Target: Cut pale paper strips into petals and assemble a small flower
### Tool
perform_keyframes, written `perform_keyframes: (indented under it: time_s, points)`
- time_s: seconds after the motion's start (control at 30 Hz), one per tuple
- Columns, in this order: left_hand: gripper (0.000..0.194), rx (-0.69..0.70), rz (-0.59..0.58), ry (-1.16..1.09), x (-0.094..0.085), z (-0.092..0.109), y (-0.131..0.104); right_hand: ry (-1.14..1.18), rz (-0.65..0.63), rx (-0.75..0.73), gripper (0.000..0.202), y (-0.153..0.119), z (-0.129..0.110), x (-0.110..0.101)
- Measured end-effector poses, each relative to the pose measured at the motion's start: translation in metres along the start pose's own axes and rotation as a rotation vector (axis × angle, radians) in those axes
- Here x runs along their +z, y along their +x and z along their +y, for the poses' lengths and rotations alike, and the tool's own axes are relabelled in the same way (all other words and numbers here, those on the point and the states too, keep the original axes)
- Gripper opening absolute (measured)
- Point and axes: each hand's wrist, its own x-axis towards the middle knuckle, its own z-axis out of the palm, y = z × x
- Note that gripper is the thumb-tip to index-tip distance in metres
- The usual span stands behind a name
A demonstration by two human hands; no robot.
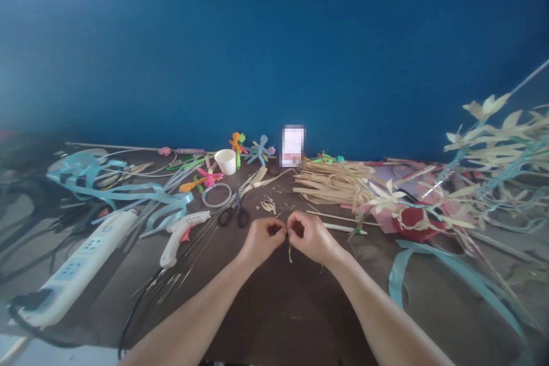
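Note:
My left hand (265,238) and my right hand (311,236) meet fingertip to fingertip over the dark table, both closed in a pinch. A thin pale-green strip (290,255) hangs from between their fingertips; its upper part is hidden by the fingers. Just beyond my left hand lie black-handled scissors (240,216). Small cut scraps (268,206) are scattered ahead of the hands. A bundle of flat straw-coloured strips (332,180) lies past my right hand, with a white stick (343,229) nearer to it.
At left are a white glue gun (186,234), a power strip (83,266), blue ribbon (124,189) and thin wires (189,260). A paper cup (225,162) and fuzzy figures (258,150) stand near the blue wall. Pale flowers (484,108) spread at right above another blue ribbon (463,269).

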Motion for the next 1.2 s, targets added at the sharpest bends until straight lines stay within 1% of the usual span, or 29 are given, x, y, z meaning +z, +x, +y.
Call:
perform_keyframes:
  time_s: [0.17, 0.4, 0.47, 0.53, 0.67, 0.8, 0.87, 0.93, 1.07, 1.2]
  points:
    - [0.015, 0.027, -0.006, 0.037, -0.0015, 0.0032, 0.0001, -0.004, 0.017, 0.002, 0.006, 0.0005, 0.0003, 0.0017]
    - [0.016, 0.083, 0.029, 0.102, -0.0025, 0.0057, -0.0027, -0.097, -0.002, -0.045, 0.007, -0.0013, -0.0018, -0.0003]
    - [0.016, 0.073, 0.023, 0.084, -0.0027, 0.0055, -0.0032, -0.099, -0.016, -0.054, 0.007, -0.0018, -0.0028, -0.0004]
    - [0.016, 0.031, -0.004, 0.036, -0.0027, 0.005, -0.003, -0.08, -0.027, -0.058, 0.006, -0.0018, -0.0032, 0.0003]
    - [0.018, -0.07, -0.058, -0.138, -0.0021, 0.0046, -0.001, 0.043, -0.008, 0.001, 0.004, -0.0009, -0.0006, 0.0028]
    - [0.019, -0.135, -0.074, -0.301, -0.0024, 0.0054, 0.0016, 0.27, -0.077, 0.13, 0.002, 0.0003, 0.0042, 0.004]
    - [0.02, -0.161, -0.079, -0.344, -0.003, 0.0055, 0.0023, 0.333, -0.105, 0.157, 0.002, 0.0008, 0.0055, 0.004]
    - [0.021, -0.166, -0.08, -0.347, -0.0033, 0.0049, 0.0024, 0.311, -0.091, 0.132, 0.005, 0.0012, 0.0057, 0.0043]
    - [0.022, -0.139, -0.073, -0.285, -0.0031, 0.0022, 0.0018, 0.155, -0.019, 0.045, 0.005, 0.0015, 0.0049, 0.005]
    - [0.024, -0.099, -0.054, -0.186, -0.0033, 0.0017, 0.0012, 0.085, -0.026, 0.032, 0.005, 0.0015, 0.0045, 0.004]
